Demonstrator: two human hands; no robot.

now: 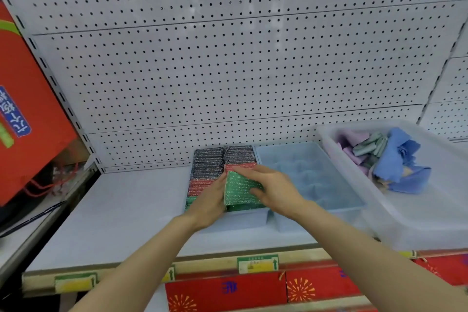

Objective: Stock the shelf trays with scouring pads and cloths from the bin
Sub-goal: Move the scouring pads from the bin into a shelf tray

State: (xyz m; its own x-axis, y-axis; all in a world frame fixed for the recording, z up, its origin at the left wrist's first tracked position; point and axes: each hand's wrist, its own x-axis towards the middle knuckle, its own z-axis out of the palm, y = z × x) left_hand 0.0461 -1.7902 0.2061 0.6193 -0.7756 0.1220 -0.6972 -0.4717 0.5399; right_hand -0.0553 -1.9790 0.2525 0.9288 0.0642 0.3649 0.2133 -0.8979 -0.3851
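A pale blue tray [243,221] on the shelf holds rows of scouring pads: silver-black ones [209,159] at the back, red ones [200,186] in the middle, green at the front. My left hand [209,204] and my right hand [272,189] both hold a green scouring pad [240,189] tilted over the tray's front right part. To its right stands a second pale blue tray [316,177] with nothing in it. A white bin [410,220] at far right holds blue cloths [397,159], purple and grey-green ones.
The white shelf [114,210] runs left of the trays, backed by a white pegboard wall [228,71]. A red box [27,109] stands at far left. Price labels [257,263] line the shelf's front edge, with red boxes [228,289] below.
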